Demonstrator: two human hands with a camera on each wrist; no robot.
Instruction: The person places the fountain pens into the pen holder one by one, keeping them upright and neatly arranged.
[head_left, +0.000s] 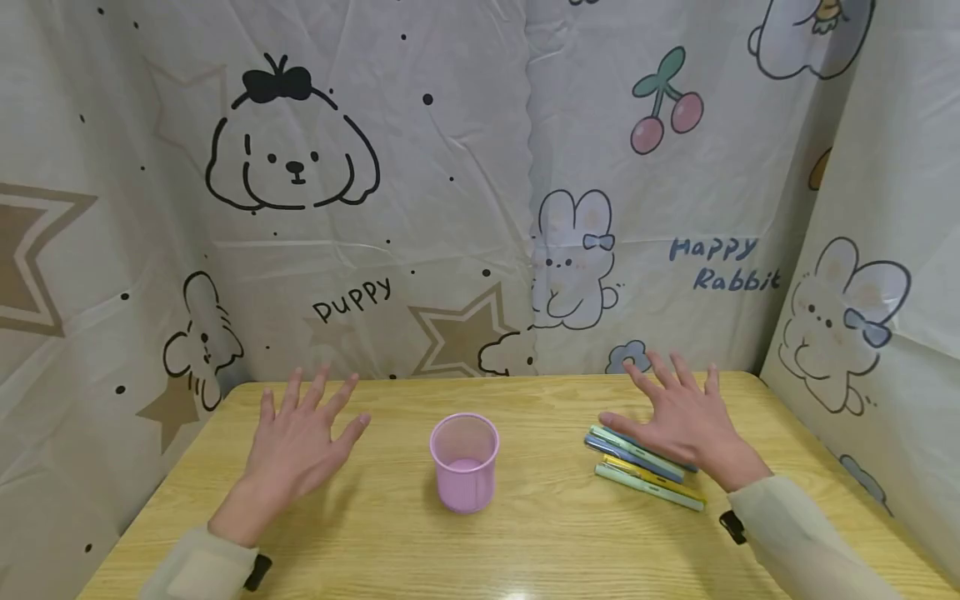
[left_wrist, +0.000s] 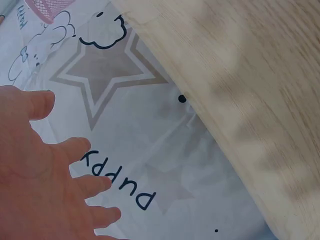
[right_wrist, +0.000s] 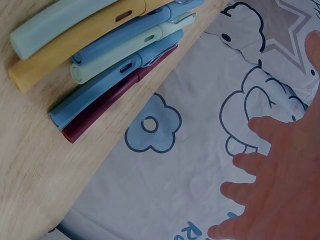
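Both hands hover over the table with fingers spread and nothing held. My left hand [head_left: 296, 437] is left of a pink cup [head_left: 467, 487], which stands upright mid-table with nothing visible inside. Above and behind a bunch of pens my right hand [head_left: 686, 421] hides part of them. Several capped pens lie side by side there: a light green pen [head_left: 648, 487] in front, then a yellow pen [head_left: 654, 475], with blue and green ones behind. In the right wrist view a dark red pen [right_wrist: 117, 95] shows too, at the far side of the bunch.
The wooden table [head_left: 360, 550] ends at the back against a printed cloth [head_left: 450, 208] with puppies, rabbits and stars. More cloth hangs along both sides. In the left wrist view, the pink cup's mesh-like wall [left_wrist: 47, 7] shows at the top corner.
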